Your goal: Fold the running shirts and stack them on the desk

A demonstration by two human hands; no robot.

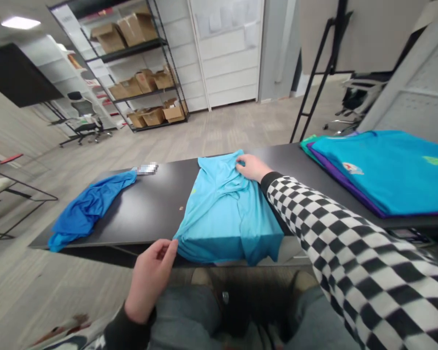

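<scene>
A light blue T-shirt [219, 214] lies partly folded and wrinkled on the dark table, its near end hanging over the front edge. At its near left corner, my left hand [151, 272] is closed, thumb and forefinger pinching the fabric. My right hand [253, 167] reaches to the far right part of the shirt, its fingertips closed on the cloth there. Creases run diagonally between the two hands.
On the black table [149, 204], a crumpled darker blue garment [91, 209] lies at the left, beside a small blurred item [147, 168]. A stack of folded shirts [383, 170] sits at the right. Shelves with cardboard boxes [138, 29] stand behind.
</scene>
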